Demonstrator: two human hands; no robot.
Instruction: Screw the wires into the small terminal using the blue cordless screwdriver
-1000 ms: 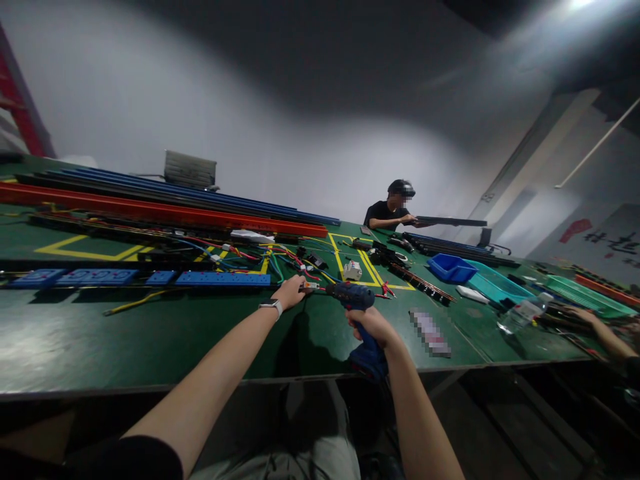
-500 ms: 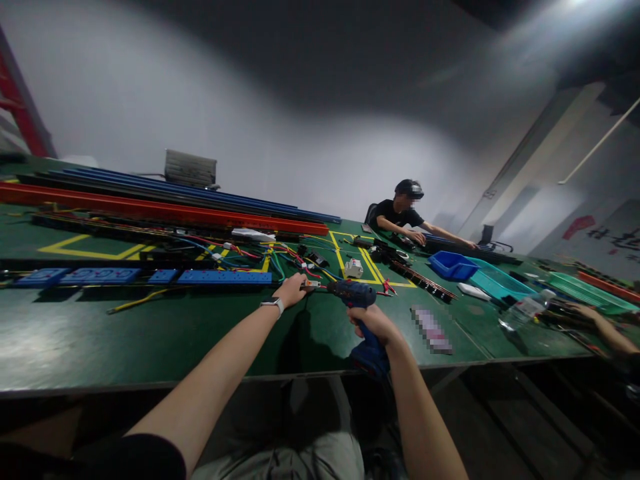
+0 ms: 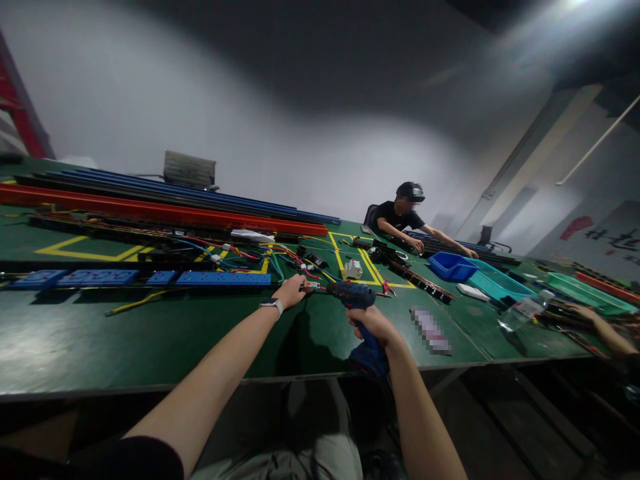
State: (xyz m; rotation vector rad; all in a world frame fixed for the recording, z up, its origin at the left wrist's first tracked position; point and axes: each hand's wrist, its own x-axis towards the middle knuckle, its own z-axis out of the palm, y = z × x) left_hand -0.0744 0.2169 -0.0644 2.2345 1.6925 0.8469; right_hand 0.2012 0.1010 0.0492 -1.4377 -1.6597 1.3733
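Note:
My right hand (image 3: pixel 373 325) is wrapped round the grip of a blue cordless drill (image 3: pixel 354 295), whose nose points left at a small white connector (image 3: pixel 312 285). My left hand (image 3: pixel 290 291), with a white watch on its wrist, is closed and pinches that connector at the right end of a long blue power strip (image 3: pixel 223 278) on the green table (image 3: pixel 150 340).
Red and blue rails (image 3: pixel 165 212) lie along the far side, with loose coloured wires (image 3: pixel 250 257) in front. A blue bin (image 3: pixel 451 267) and teal trays (image 3: pixel 497 285) stand at right. A person in black (image 3: pixel 400 217) works across the table; another person's arm (image 3: pixel 600 328) rests at far right.
My hands and the drill have barely moved. The person across the table put down the long dark rail they held up and now leans over the table with arms stretched.

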